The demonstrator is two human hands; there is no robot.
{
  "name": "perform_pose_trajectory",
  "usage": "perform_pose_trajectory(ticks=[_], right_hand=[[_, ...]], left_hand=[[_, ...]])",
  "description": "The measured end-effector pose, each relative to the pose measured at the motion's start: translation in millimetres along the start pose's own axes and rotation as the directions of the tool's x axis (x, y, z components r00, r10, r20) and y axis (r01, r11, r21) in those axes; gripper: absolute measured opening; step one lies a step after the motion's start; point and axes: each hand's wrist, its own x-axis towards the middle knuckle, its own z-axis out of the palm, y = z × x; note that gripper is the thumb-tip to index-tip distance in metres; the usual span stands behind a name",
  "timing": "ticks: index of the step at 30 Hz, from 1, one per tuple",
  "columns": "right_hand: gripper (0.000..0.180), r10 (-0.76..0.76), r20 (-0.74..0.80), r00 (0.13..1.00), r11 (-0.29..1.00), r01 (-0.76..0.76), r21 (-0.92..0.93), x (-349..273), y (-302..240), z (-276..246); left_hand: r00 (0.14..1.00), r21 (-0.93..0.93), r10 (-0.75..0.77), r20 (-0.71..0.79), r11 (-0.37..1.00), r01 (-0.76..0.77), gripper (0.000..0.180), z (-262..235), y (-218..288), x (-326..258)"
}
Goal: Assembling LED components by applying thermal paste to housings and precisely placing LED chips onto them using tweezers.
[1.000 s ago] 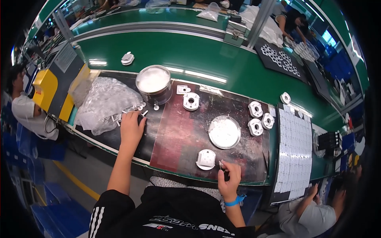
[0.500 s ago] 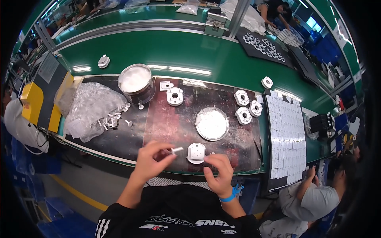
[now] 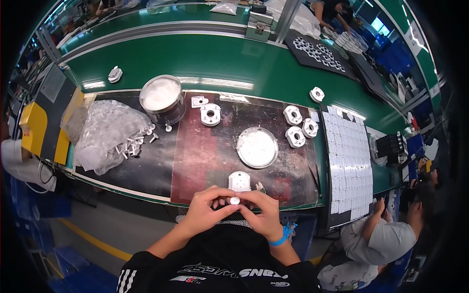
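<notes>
My left hand (image 3: 207, 209) and my right hand (image 3: 261, 211) meet at the bench's near edge. Their fingertips pinch a small white plastic pin (image 3: 235, 200) from both sides, its round flat head showing. Just beyond the fingers, a white square-topped plastic housing (image 3: 239, 181) lies on the worktop, its near edge partly hidden by the hands. A round clear dish of white material (image 3: 257, 147) sits farther off. More white pins (image 3: 129, 146) spill from a clear plastic bag (image 3: 110, 129) on the left.
A tub of white material (image 3: 162, 97) stands behind the bag. White ring-shaped housings (image 3: 295, 136) cluster to the right, with another (image 3: 210, 115) near the back. Tweezers (image 3: 315, 179) lie beside a board of white pieces (image 3: 346, 166). A person (image 3: 386, 227) sits at the right.
My left hand has carried the pin rightward and nearer to me. My right hand has come in from beside the housing, and its fingertips now meet the left's at the pin.
</notes>
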Motion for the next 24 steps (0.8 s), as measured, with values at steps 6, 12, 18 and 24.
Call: perform_pose_trajectory(ticks=[6, 12, 18, 24], right_hand=[[0.027, 0.176, 0.008, 0.984, 0.939, -0.170, 0.298, -14.7, 19.6, -4.0], [0.022, 0.437, -0.050, 0.898, 0.623, -0.262, 0.737, 3.8, 41.1, -13.6], [0.050, 0.291, -0.085, 0.953, 0.910, -0.248, 0.331, 51.2, 50.4, -36.3], [0.038, 0.050, 0.001, 0.999, 0.955, -0.048, -0.293, 111.9, 59.9, -40.9]], left_hand=[[1.000, -0.199, 0.005, -0.009, 0.980, -0.007, 0.040, 5.6, 4.4, 2.5], [0.919, 0.521, 0.392, -0.042, 0.793, -0.315, 0.060, -1.6, -27.7, 21.7], [0.950, 0.585, 0.304, 0.077, 0.758, -0.290, 0.084, 2.0, -35.6, 30.5], [0.965, 0.631, 0.226, 0.134, 0.732, -0.259, 0.082, 0.3, -34.6, 32.3]])
